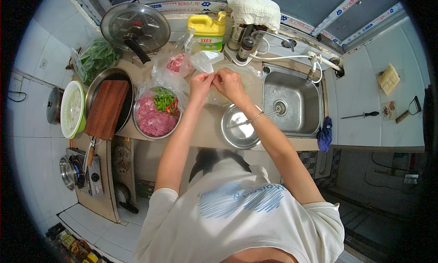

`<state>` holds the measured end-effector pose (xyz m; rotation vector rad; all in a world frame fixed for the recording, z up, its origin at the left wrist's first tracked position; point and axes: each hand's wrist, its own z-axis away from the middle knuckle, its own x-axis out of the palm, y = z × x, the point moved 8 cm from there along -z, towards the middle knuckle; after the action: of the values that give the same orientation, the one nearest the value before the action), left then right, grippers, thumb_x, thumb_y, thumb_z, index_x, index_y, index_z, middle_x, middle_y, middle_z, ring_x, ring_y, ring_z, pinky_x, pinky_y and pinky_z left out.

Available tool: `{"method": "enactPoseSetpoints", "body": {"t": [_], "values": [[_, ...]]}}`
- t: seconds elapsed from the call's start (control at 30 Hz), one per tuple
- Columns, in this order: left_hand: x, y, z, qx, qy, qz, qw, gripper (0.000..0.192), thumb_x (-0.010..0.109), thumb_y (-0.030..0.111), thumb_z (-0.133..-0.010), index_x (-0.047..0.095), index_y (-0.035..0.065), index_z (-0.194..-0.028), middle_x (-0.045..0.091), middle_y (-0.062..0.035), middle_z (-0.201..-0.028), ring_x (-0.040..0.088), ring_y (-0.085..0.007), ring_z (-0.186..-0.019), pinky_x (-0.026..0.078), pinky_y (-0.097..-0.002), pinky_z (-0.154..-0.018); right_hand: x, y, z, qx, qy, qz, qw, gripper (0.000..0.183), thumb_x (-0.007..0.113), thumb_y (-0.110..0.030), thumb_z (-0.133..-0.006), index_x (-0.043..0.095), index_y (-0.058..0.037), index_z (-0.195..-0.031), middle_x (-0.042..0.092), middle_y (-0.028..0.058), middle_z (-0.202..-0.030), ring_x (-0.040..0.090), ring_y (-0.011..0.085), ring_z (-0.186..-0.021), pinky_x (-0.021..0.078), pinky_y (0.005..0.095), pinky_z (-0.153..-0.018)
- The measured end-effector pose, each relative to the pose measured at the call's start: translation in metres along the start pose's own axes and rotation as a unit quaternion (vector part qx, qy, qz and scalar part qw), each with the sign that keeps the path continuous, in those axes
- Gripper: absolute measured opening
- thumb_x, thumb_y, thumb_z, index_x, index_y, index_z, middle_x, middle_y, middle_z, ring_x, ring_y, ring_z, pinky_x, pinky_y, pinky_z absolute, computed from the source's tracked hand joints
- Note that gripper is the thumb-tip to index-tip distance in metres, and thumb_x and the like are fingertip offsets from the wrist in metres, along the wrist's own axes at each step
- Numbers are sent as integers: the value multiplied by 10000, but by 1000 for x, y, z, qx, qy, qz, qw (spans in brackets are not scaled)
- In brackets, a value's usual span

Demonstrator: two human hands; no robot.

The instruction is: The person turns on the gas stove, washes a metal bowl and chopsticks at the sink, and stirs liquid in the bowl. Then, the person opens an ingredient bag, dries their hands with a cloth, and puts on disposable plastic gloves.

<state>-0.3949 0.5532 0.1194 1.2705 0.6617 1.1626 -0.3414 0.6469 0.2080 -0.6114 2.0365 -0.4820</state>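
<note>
Before me, my left hand [201, 85] and my right hand [229, 83] meet above the counter, fingertips pinched together on a thin whitish plastic bag [206, 60]. Behind the left hand, a clear bag holds raw meat [176, 62]. To the left of my left forearm stands a metal bowl [158, 137] of raw ground meat [155, 121] with chopped green peppers [163, 98] and some red pieces. A shiny steel bowl [236, 133] with a utensil across it sits below my right hand, partly hidden by my forearm. What exactly the fingertips pinch is too small to tell.
At right is a steel sink [301, 102] with a faucet. A wooden cutting board [107, 109] lies across a wok [91, 91] at left, beside a green and white basket [72, 109]. Behind stand a yellow detergent jug [206, 32], bottles [245, 49] and a lidded pan [135, 26]. A lit gas stove [92, 175] is lower left.
</note>
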Motion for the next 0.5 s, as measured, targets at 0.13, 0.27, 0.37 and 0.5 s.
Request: {"method": "enactPoseSetpoints", "body": {"t": [0.13,0.27,0.37,0.5], "values": [[3,-3,-1,21,13,-3,1000,146,577,130,-847,629,-5,-825,624,-23,-768,553,-75,-663,418,-204,-598,-2,5,1,27,6,-4,1000,134,649,-119,-681,571,-16,-716,572,157,-698,569,336,-641,464,414,-571],[4,0,2,39,31,27,998,152,590,127,-823,610,-22,-797,609,-31,-726,526,-68,-625,398,-213,-557,-4,11,2,38,30,-30,998,139,652,-121,-683,573,-6,-690,582,158,-687,575,326,-622,464,403,-560],[4,1,1,43,27,25,998,160,591,148,-831,606,-9,-800,590,-13,-719,497,-60,-620,380,-214,-554,-2,22,5,81,22,-77,993,141,658,-124,-690,598,3,-706,590,158,-693,581,305,-603,465,380,-554],[4,5,3,31,7,19,999,184,598,186,-843,601,11,-785,553,15,-684,455,-54,-609,352,-209,-553,-4,25,7,76,24,-116,990,133,657,-112,-721,634,6,-779,598,153,-700,585,275,-580,465,348,-539]]}}
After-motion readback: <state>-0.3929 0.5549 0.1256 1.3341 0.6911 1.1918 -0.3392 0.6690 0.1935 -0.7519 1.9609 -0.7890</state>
